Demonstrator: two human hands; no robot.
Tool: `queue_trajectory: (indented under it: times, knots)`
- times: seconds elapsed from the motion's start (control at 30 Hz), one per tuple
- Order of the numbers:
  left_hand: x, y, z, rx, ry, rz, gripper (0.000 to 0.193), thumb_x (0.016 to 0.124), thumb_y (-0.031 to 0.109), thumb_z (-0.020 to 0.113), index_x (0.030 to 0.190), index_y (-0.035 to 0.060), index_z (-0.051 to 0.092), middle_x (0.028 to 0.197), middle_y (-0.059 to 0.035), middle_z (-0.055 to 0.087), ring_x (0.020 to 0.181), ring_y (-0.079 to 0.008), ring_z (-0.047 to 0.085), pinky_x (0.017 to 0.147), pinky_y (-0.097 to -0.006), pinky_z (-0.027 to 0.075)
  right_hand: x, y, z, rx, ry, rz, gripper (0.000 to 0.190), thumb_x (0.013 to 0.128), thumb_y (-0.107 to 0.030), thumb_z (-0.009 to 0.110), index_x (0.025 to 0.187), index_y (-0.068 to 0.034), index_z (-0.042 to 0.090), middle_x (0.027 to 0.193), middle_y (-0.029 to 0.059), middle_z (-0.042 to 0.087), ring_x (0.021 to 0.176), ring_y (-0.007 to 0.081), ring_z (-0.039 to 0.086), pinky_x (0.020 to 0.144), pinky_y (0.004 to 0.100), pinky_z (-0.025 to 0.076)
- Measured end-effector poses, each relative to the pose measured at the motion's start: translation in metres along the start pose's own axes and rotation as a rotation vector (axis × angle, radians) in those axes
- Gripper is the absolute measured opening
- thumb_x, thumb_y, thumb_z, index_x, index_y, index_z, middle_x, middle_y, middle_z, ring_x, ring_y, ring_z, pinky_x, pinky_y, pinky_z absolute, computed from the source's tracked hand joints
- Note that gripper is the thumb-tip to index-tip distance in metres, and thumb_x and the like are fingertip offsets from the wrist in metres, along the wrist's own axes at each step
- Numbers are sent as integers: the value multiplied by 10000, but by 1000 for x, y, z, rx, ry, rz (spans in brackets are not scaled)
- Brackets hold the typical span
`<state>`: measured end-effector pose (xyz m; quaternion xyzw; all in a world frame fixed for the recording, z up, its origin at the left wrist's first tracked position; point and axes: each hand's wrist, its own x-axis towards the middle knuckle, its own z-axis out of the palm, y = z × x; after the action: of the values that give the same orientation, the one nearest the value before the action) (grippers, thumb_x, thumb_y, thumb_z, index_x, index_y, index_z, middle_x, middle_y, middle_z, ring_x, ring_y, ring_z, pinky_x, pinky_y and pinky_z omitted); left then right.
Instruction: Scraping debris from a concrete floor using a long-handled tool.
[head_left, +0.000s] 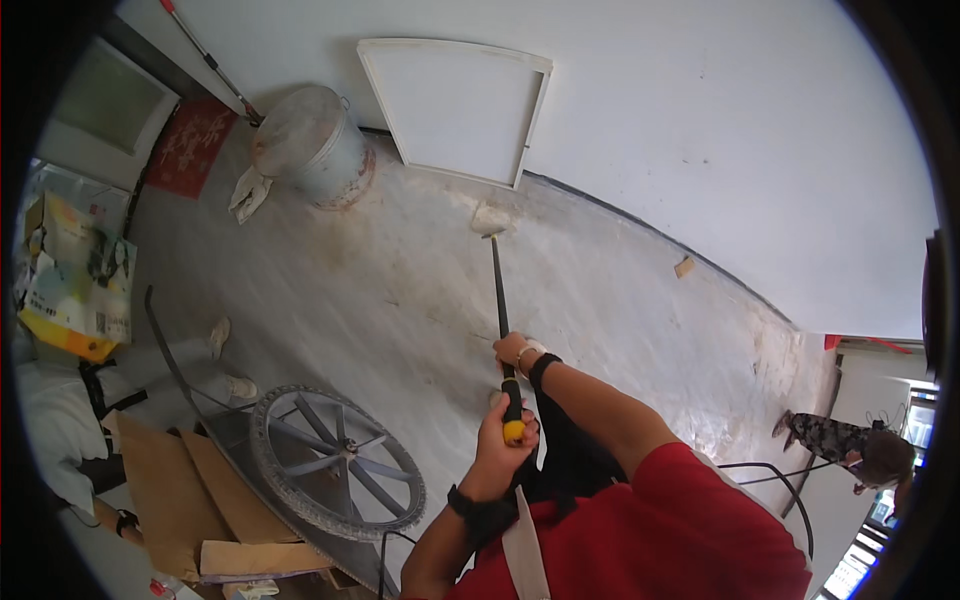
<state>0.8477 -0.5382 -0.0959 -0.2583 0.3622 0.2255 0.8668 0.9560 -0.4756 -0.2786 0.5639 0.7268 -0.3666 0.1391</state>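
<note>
A long-handled scraper (498, 289) with a dark metal shaft reaches away from me, tilted down to the floor. My right hand (512, 352) is closed around the shaft just above the grip. Around the black and yellow grip at the near end, my left hand (504, 435) is closed. The narrow blade (492, 236) is at the grey floor, beside a pale rough patch (491, 217). Both forearms have dark wrist bands.
A lidded metal bin (319, 150) and a white framed panel (457, 112) stand by the wall. To the left are a spoked wheel (349, 448), cardboard (169, 480) and a person in white (56, 427). Another person (847, 442) is at far right; a tan scrap (684, 267) lies near the wall.
</note>
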Motion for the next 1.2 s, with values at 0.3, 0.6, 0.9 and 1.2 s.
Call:
queue_trajectory:
  times: [0.3,0.6,0.9,1.2]
  knots:
    - [34,8,-15,21,35,33,278,773,340,414,819,67,431,564,-51,410,428,-143,363,377,-233,270,26,10,-2,-81,33,31,203,587,-288,624,637,-92,603,608,65,576,596,216,567,519,301,446]
    - [-5,-42,-9,-19,110,9,281,786,352,382,835,79,425,583,-55,430,434,-156,373,392,-238,278,-32,-1,-19,-16,-133,91,202,635,-262,580,718,-80,609,673,103,577,704,236,562,589,304,444]
    - [58,-11,-7,14,20,98,310,794,370,357,855,79,446,549,-49,413,417,-140,361,382,-240,286,22,25,-25,9,-74,141,198,614,-302,600,652,-108,614,637,57,585,593,183,569,540,294,437]
    - [22,-54,-21,-25,101,65,317,793,383,350,912,98,423,566,-56,410,413,-158,365,387,-243,284,-28,1,1,341,-229,296,258,658,-141,528,827,52,549,828,201,509,820,317,516,690,326,432]
